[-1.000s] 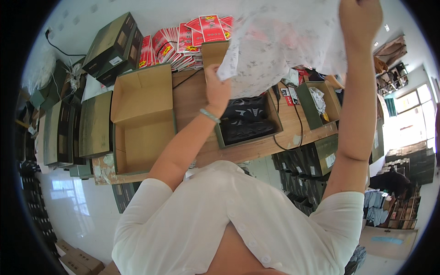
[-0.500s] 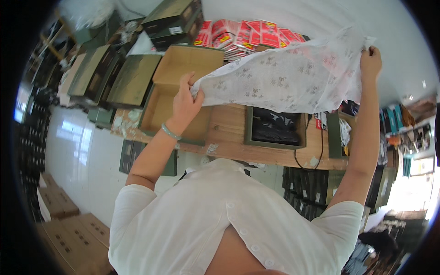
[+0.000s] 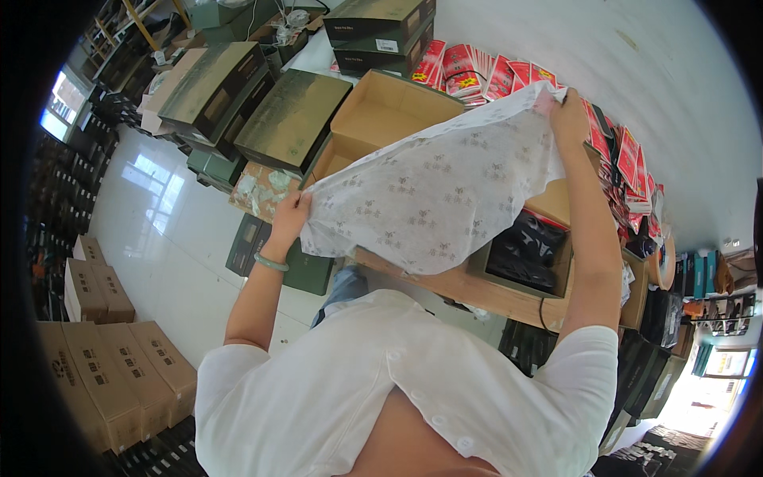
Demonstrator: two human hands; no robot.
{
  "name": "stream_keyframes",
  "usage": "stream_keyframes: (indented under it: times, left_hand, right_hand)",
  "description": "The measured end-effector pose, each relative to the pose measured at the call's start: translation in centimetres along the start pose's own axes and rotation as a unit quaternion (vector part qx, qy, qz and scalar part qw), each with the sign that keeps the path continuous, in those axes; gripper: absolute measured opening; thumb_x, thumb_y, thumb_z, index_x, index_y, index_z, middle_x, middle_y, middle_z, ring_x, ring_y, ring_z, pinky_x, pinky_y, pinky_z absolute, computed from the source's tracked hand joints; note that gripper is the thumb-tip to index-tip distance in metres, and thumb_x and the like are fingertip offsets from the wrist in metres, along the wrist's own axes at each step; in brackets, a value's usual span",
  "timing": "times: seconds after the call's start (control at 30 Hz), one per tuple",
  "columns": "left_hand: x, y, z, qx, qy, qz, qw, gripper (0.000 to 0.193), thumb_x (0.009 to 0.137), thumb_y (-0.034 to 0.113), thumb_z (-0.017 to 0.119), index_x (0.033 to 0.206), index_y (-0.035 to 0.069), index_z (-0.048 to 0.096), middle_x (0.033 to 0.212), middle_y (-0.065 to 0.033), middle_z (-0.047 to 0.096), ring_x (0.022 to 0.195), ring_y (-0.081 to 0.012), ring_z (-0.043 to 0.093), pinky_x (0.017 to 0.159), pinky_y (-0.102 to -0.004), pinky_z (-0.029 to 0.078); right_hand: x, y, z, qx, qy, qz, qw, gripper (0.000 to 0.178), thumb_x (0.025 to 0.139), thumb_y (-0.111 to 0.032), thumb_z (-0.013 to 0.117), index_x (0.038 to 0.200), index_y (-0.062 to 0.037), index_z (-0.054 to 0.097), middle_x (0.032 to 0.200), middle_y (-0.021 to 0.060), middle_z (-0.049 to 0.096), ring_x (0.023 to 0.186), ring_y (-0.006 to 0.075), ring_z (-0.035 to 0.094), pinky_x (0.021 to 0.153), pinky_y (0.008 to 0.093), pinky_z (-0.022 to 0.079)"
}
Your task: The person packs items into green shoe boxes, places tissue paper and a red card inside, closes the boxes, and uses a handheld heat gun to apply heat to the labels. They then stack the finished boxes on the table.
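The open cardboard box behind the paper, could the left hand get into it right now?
Probably not right away. The left hand grips a corner of the white tissue paper, stretched across to the right hand, and the sheet hangs in front of the open cardboard box.

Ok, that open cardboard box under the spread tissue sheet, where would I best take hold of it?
Probably by its upright flap on the person's left side. The open cardboard box stands mouth-up with that flap bare, while the tissue sheet, held between the left hand and right hand, drapes over its near side. Come in from the left, clear of the sheet, and pinch the flap's top edge.
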State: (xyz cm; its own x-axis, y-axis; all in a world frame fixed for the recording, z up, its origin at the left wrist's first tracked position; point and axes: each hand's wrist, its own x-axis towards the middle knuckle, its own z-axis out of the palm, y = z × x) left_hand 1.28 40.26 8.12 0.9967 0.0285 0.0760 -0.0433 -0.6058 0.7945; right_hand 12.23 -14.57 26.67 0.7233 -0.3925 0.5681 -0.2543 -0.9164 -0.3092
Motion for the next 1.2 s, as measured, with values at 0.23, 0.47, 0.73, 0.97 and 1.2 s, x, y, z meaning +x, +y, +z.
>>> stream_keyframes:
  times: [0.23, 0.47, 0.73, 0.97, 1.2]
  left_hand:
    - [5.7, -6.1, 1.0, 0.071, -0.014, -0.068, 0.995, 0.032, 0.097, 0.033, 0.053, 0.092, 0.003, 0.061, 0.084, -0.0237, 0.066, 0.081, -0.0458, 0.061, 0.070, -0.0516, 0.048]
    - [7.7, -6.3, 0.8, 0.115, -0.095, -0.061, 0.987, 0.028, 0.098, 0.029, 0.051, 0.094, 0.004, 0.061, 0.082, -0.0241, 0.064, 0.081, -0.0462, 0.061, 0.066, -0.0525, 0.048]
    - [7.9, -4.8, 2.6, 0.207, -0.083, -0.086, 0.971, 0.022, 0.097, 0.027, 0.050, 0.091, 0.007, 0.059, 0.070, -0.0210, 0.065, 0.064, -0.0423, 0.063, 0.056, -0.0525, 0.050]
    - [6.8, -4.2, 3.5, 0.227, -0.070, -0.090, 0.967, 0.021, 0.096, 0.026, 0.053, 0.088, 0.008, 0.061, 0.070, -0.0195, 0.065, 0.061, -0.0401, 0.063, 0.053, -0.0490, 0.050]
    - [6.4, -4.7, 4.2, 0.238, -0.072, -0.044, 0.968, 0.021, 0.095, 0.028, 0.053, 0.088, 0.009, 0.060, 0.066, -0.0183, 0.065, 0.058, -0.0386, 0.063, 0.051, -0.0493, 0.050]
  right_hand:
    - [4.1, -6.0, 14.8, -0.131, -0.003, -0.196, 0.972, 0.015, 0.085, -0.019, 0.059, 0.097, -0.0096, 0.060, 0.095, 0.0118, 0.065, 0.091, 0.0338, 0.063, 0.077, 0.0461, 0.049]
    - [7.1, -10.9, 27.4, -0.263, -0.025, -0.157, 0.952, 0.022, 0.087, -0.027, 0.058, 0.099, -0.0083, 0.062, 0.104, 0.0111, 0.060, 0.102, 0.0301, 0.056, 0.084, 0.0448, 0.043]
    - [5.8, -13.2, 38.2, -0.266, -0.066, -0.065, 0.960, 0.051, 0.092, -0.051, 0.053, 0.114, -0.0062, 0.060, 0.111, 0.0127, 0.056, 0.105, 0.0302, 0.051, 0.089, 0.0454, 0.039]
    - [-3.2, -15.7, 40.2, -0.211, -0.066, -0.146, 0.964, 0.066, 0.091, -0.032, 0.052, 0.146, -0.0008, 0.032, 0.148, 0.0253, 0.034, 0.138, 0.0434, 0.029, 0.113, 0.0543, 0.019]
    - [-15.6, -21.4, 33.2, 0.105, -0.502, -0.141, 0.847, 0.061, 0.100, -0.045, 0.036, 0.152, -0.0132, 0.027, 0.157, 0.0194, 0.022, 0.145, 0.0423, 0.018, 0.112, 0.0672, 0.011]
